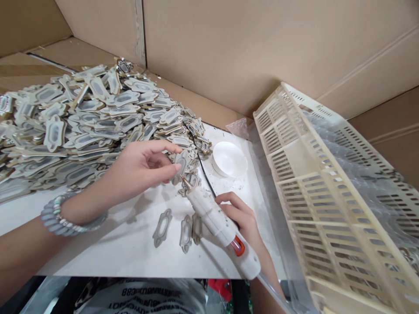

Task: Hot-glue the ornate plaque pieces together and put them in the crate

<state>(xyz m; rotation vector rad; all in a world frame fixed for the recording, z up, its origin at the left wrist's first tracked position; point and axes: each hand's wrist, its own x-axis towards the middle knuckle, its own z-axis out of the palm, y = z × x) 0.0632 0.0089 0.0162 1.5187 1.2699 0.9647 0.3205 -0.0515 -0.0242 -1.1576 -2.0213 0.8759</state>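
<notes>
My left hand (144, 168), with beaded and coiled bands at the wrist, pinches a small flat grey frame-shaped piece (182, 165) between thumb and fingers. In my right hand (240, 216) is a white hot glue gun (216, 218), its metal nozzle pointing up and left. The nozzle tip is at the lower edge of the held piece; whether they touch I cannot tell. Below lie a loose grey piece (162, 227) and two more (186, 233) close together, on the white tabletop (124, 244). A glue stick trails from the gun's rear.
A large heap of similar grey pieces (81, 122) covers the table's left and back. A white bowl (230, 159) stands right of centre, near a black cord (206, 176). A cream slatted plastic crate (304, 183) holding clear plastic trays occupies the right. Cardboard walls (212, 56) enclose the back.
</notes>
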